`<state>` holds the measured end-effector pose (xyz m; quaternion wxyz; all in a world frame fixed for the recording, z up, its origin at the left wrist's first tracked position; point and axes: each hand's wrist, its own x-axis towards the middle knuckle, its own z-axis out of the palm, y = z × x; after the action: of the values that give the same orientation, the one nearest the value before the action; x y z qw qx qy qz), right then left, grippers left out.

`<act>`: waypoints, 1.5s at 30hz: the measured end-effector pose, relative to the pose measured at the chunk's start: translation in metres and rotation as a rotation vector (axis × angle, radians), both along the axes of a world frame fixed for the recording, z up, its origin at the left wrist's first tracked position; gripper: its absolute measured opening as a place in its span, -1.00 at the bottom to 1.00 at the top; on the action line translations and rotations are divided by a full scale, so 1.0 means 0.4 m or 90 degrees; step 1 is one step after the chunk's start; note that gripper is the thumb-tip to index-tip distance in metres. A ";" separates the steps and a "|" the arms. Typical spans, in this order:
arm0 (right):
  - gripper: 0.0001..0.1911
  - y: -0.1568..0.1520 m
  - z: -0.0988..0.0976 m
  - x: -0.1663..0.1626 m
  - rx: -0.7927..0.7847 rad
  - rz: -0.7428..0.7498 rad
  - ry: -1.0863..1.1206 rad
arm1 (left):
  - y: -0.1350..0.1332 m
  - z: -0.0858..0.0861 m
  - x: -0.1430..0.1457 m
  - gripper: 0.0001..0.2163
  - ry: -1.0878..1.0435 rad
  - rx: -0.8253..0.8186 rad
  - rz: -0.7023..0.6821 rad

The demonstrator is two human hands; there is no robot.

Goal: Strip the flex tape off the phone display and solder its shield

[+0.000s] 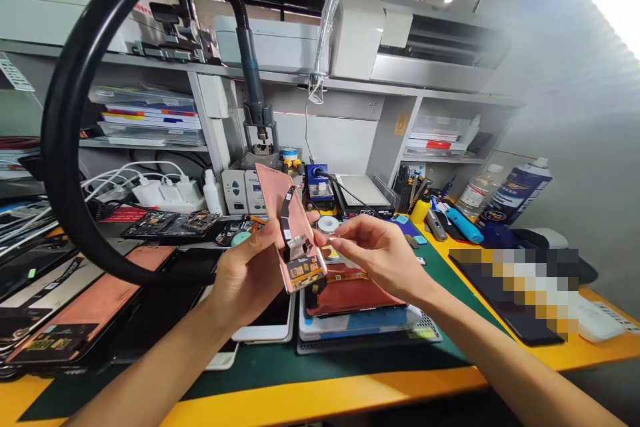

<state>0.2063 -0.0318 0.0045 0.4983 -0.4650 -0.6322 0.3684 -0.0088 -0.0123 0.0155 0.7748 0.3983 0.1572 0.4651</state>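
My left hand [243, 280] is wrapped round the lower part of a phone screen [274, 195], tilted up with its copper-coloured back towards me. A black flex cable [286, 213] runs down that back to a small orange circuit section [305, 270] at the bottom end. Close to the screen's right edge, my right hand [387, 257] has thumb and forefinger pinched together. Whatever is between those fingertips is too small to make out. Beneath both hands, a reddish-brown panel [360, 299] with a ribbon cable lies on a stack of flat devices.
A black ring-shaped arm [53, 113] arches over the left side, above rows of phone screens and parts. Spray can [517, 190], bottle [480, 187] and small tools stand at the right. A dark phone [505, 297] lies by the yellow edge. Shelves [295, 80] close off the back.
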 end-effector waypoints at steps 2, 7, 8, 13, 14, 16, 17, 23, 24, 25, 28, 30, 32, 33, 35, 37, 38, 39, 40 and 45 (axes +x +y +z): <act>-0.64 0.014 -0.006 0.001 0.010 -0.015 -0.002 | 0.005 -0.003 -0.003 -0.58 0.004 -0.001 0.004; -0.64 0.036 0.000 0.006 -0.055 0.077 -0.004 | 0.005 -0.006 -0.007 -0.50 0.004 -0.009 0.014; -0.60 0.039 0.000 0.008 -0.081 0.100 0.008 | 0.004 -0.005 -0.006 -0.47 0.001 -0.019 0.013; -0.63 0.045 0.001 0.012 -0.160 0.106 0.106 | 0.003 -0.003 -0.007 -0.43 -0.014 -0.042 0.037; -0.66 0.042 0.004 0.011 -0.167 0.104 0.122 | 0.005 -0.004 -0.009 -0.42 -0.012 -0.038 0.037; -0.71 0.033 0.015 0.007 -0.181 0.113 0.146 | 0.008 -0.006 -0.013 -0.43 0.002 -0.027 0.028; -0.73 0.026 0.022 0.004 -0.188 0.124 0.154 | 0.010 -0.009 -0.014 -0.44 0.012 -0.022 0.023; -0.67 -0.013 0.046 -0.026 -0.334 0.254 0.196 | 0.010 -0.021 -0.009 -0.41 0.065 -0.030 0.054; -0.66 -0.018 0.044 -0.032 -0.355 0.273 0.192 | 0.006 -0.023 -0.005 -0.41 0.077 -0.030 0.071; -0.66 -0.022 0.041 -0.037 -0.364 0.285 0.185 | 0.002 -0.024 0.000 -0.41 0.087 -0.026 0.091; -0.71 -0.032 0.025 -0.052 -0.374 0.290 0.194 | -0.012 -0.030 0.021 -0.48 0.104 -0.015 0.146; -0.71 -0.036 0.012 -0.058 -0.385 0.282 0.221 | -0.019 -0.038 0.036 -0.52 0.095 -0.016 0.158; -0.71 -0.039 -0.001 -0.059 -0.382 0.272 0.231 | -0.022 -0.046 0.048 -0.51 0.092 -0.017 0.139; -0.72 -0.040 -0.006 -0.059 -0.378 0.266 0.228 | -0.022 -0.050 0.053 -0.49 0.094 -0.016 0.123; -0.73 -0.043 -0.014 -0.056 -0.380 0.257 0.222 | -0.024 -0.056 0.061 -0.47 0.100 -0.008 0.099; -0.72 -0.046 -0.018 -0.055 -0.382 0.248 0.207 | -0.026 -0.057 0.068 -0.47 0.101 -0.007 0.093; -0.71 -0.047 -0.018 -0.055 -0.381 0.243 0.199 | -0.028 -0.056 0.070 -0.46 0.100 -0.010 0.093; -0.71 -0.049 -0.018 -0.055 -0.380 0.236 0.193 | -0.029 -0.055 0.072 -0.45 0.098 -0.016 0.094; -0.73 -0.051 -0.017 -0.055 -0.378 0.231 0.189 | -0.030 -0.053 0.074 -0.44 0.095 -0.025 0.099; -0.86 -0.055 -0.014 -0.055 -0.352 0.200 0.199 | -0.025 -0.049 0.071 -0.51 0.085 -0.104 0.149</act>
<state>0.1842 -0.0539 -0.0011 0.3817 -0.4174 -0.4885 0.6644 0.0196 -0.0225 -0.0040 0.7330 0.3426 0.2912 0.5104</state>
